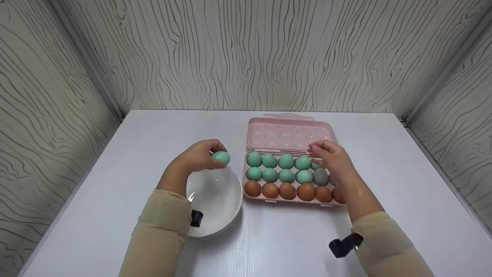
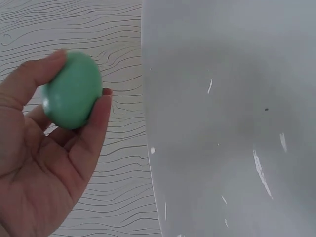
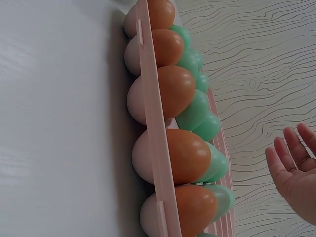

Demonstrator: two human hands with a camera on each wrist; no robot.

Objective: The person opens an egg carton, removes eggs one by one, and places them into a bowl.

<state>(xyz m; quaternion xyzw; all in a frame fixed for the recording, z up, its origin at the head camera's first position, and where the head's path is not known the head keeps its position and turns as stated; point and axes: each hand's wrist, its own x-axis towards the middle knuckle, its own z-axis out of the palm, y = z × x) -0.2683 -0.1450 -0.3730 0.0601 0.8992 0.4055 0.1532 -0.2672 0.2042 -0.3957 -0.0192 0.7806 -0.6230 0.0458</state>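
Observation:
My left hand point(image 1: 198, 157) pinches a green egg point(image 2: 74, 91) between thumb and fingers. It is above the far rim of a white bowl point(image 1: 217, 207), whose left part my wrist and sleeve cover. In the left wrist view the bowl's glossy inside fills the right half. Right of the bowl stands an open pink egg box point(image 1: 292, 135), its lid folded back. Green eggs point(image 1: 286, 161) fill its two far rows, one of them greyer; brown eggs point(image 1: 287, 191) fill the near row. Over the box's right end hovers my right hand point(image 1: 335, 159), fingers extended and holding nothing. It hides some eggs there.
The white table point(image 1: 392, 161) carries the bowl and box side by side, close together. Wood-grain patterned panels point(image 1: 246, 57) enclose it at the back and both sides. A small black camera mount point(image 1: 346, 245) sticks out from the right sleeve.

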